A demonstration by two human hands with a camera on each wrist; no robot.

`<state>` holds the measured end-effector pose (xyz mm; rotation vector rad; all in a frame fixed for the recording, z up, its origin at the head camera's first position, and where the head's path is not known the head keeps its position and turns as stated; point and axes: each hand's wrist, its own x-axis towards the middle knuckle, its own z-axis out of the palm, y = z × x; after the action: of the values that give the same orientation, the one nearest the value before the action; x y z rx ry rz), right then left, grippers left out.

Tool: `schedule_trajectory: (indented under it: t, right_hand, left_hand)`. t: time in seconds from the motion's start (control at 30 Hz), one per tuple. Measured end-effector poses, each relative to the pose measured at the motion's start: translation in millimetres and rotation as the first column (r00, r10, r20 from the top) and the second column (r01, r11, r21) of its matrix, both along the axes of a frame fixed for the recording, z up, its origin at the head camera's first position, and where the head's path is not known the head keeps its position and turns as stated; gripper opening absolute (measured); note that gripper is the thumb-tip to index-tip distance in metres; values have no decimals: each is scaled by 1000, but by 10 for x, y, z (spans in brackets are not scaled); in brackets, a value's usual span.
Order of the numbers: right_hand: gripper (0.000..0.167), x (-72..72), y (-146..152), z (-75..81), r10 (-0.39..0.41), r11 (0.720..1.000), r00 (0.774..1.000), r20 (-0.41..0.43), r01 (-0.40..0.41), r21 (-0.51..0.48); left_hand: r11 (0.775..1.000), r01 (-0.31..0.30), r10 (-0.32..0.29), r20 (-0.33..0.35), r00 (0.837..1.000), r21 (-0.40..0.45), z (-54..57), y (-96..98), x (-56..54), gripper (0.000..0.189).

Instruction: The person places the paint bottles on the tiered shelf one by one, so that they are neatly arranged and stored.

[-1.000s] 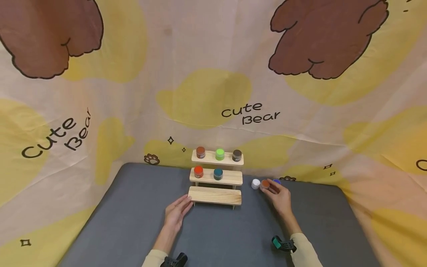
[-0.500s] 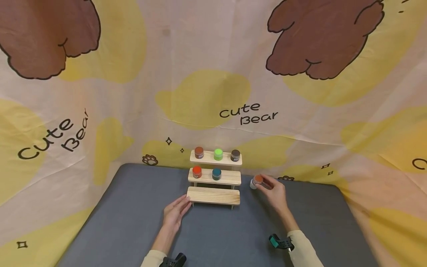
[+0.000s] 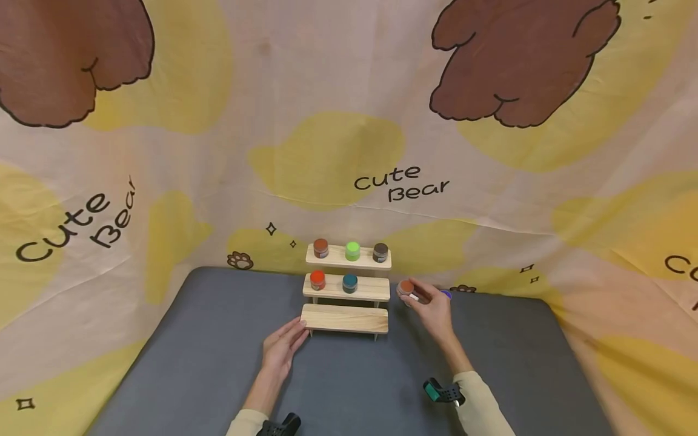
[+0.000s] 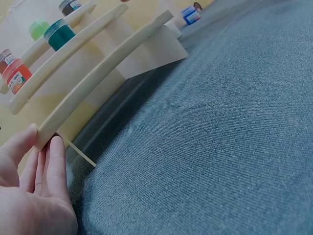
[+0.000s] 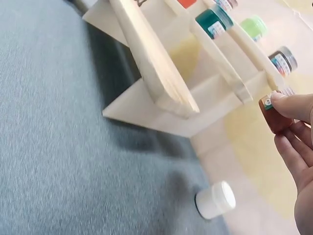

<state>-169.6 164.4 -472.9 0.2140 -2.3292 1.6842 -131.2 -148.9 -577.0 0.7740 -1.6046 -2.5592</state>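
My right hand (image 3: 435, 310) holds a small brown paint jar (image 5: 276, 113) between thumb and fingers, raised beside the right end of the wooden three-tier stand (image 3: 345, 318). My left hand (image 4: 36, 188) pinches the left end of the stand's lowest shelf, thumb at the edge and fingers beneath. An orange-red jar (image 3: 317, 280) and a teal jar (image 3: 350, 283) stand on the middle shelf. The top shelf bears a reddish-brown jar (image 3: 321, 247), a light green jar (image 3: 352, 251) and a dark jar (image 3: 380, 252). Nothing stands on the lowest shelf.
A white jar (image 5: 215, 199) stands on the dark grey tabletop (image 3: 349, 387), mostly hidden behind my right hand in the head view. A blue jar (image 4: 190, 15) is farther right. Behind the stand hangs a cloth (image 3: 305, 157) with bear prints.
My right hand has lifted the brown jar and carried it left, past the white jar toward the stand. My left hand keeps its place on the lowest shelf.
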Motion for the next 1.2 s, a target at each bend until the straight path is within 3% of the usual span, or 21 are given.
schedule_trajectory:
  t: [0.37,0.53,0.77,1.2]
  right_hand:
    - [46,-48,-201,14,59,997,998,27,-58,-48]
    - [45,-66,-307,37,64,998,998,-21,-64,-1]
    - [43,-98,-414,53,101,995,994,-47,-101,-10]
    - [43,-79,-472,68,87,996,994,-61,-85,29]
  left_hand:
    - [1000,0,0,-9,1000,20,19,-26,5,54]
    - [1000,4,-4,-12,1000,27,15,-27,14,53]
    - [1000,27,-26,-22,999,12,26,-55,4,51]
    - [999,35,-35,0,999,-21,7,-45,-14,51]
